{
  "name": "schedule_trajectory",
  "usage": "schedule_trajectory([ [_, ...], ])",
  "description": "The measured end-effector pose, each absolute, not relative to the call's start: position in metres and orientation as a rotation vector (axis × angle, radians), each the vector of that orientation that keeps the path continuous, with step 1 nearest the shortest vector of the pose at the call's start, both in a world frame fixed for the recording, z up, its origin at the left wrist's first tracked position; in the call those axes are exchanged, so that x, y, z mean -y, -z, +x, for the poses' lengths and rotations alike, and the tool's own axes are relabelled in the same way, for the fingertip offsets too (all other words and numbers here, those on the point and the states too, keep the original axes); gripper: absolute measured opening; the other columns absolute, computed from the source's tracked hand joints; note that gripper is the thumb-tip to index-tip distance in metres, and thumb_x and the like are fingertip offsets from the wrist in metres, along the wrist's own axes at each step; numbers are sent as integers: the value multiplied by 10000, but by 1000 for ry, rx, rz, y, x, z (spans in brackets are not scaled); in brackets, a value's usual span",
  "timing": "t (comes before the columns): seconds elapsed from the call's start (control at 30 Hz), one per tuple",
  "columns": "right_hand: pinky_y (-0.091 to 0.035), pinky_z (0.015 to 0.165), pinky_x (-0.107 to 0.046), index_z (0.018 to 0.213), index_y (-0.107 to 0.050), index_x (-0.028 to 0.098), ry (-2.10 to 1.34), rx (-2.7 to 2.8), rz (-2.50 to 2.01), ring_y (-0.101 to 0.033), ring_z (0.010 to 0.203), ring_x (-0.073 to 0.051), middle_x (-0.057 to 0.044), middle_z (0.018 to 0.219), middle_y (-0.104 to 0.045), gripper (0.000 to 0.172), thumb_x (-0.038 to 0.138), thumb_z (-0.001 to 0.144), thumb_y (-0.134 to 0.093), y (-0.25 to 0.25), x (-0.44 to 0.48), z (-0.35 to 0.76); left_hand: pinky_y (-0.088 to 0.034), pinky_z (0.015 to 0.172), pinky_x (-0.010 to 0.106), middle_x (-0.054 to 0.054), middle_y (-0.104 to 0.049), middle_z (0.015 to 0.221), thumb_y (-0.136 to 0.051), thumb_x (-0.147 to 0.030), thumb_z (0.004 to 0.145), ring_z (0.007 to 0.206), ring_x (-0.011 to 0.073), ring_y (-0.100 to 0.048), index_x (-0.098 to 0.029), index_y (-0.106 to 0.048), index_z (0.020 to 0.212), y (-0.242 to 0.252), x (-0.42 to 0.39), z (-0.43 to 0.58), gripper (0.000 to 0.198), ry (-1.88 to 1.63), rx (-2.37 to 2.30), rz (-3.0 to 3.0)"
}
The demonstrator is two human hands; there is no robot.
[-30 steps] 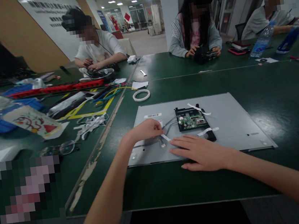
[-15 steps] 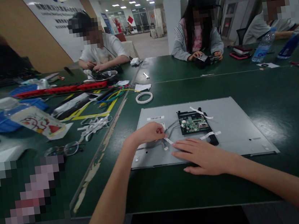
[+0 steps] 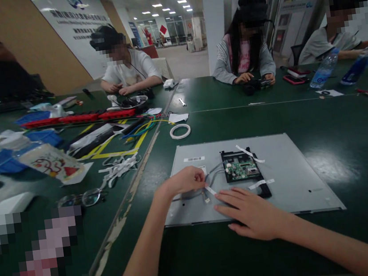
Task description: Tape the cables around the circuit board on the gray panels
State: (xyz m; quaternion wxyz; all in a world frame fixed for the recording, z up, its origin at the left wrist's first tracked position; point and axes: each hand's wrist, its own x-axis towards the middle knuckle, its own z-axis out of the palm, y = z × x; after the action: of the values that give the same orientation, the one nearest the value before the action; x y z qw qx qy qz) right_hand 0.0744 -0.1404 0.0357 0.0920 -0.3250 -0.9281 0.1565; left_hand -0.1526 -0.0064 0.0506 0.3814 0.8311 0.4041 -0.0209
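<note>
White strips point(image 3: 250, 153) cross the black frame point(image 3: 264, 190); left of it, left hand point(image 3: 189, 180) pinches a third strip point(image 3: 210, 190), seemingly unfinished; right hand point(image 3: 246, 211) spread.

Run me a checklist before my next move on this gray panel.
1. Gray panel flat on the green table: ok.
2. Left hand at the short white strip: ok.
3. Right hand by the strip's other end: ok.
4. Short white strip fully stuck down: cannot tell.
5. Upper strip and lower strip both across the black bracket: ok.
6. White plug attached: not ok, appears loose on the panel.
</note>
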Motion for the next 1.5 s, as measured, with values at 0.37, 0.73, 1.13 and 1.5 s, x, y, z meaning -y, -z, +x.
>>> schedule_trajectory([
  [0.37,-191,1112,-403,1409,-310,231,-574,2730,-1027,-167,1358,-221,-48,1509,-122,539,400,905,-395,-42,136,69,-343,501,220,-22,-554,612,-602,-341,706,560,114,-490,-175,-548,712,-50,5,-161,175,35,-1038,2063],
  [0.73,-122,1125,-437,1467,-108,257,-729,2767,-986,-86,1376,-226,6,1507,-112,620,375,918,-370,-38,130,65,-325,502,209,-30,-541,582,-594,-333,692,552,108,-490,-158,-547,688,-51,5,-165,181,26,-1070,1955],
  [1.13,-171,1122,-428,1458,-144,288,-667,2738,-1040,-80,1378,-221,21,1513,-68,638,254,883,-419,-36,135,65,-315,512,199,-35,-504,580,-548,-326,757,558,95,-453,-151,-567,704,-55,6,-166,184,-20,-998,1968],
  [1.5,-250,1094,-422,1457,-133,302,-647,2629,-1141,-216,1347,-250,-38,1516,-28,651,281,890,-452,-32,142,68,-303,533,191,-40,-444,616,-464,-385,841,566,83,-375,-138,-558,728,-49,-6,-171,288,-483,-1060,1892],
])
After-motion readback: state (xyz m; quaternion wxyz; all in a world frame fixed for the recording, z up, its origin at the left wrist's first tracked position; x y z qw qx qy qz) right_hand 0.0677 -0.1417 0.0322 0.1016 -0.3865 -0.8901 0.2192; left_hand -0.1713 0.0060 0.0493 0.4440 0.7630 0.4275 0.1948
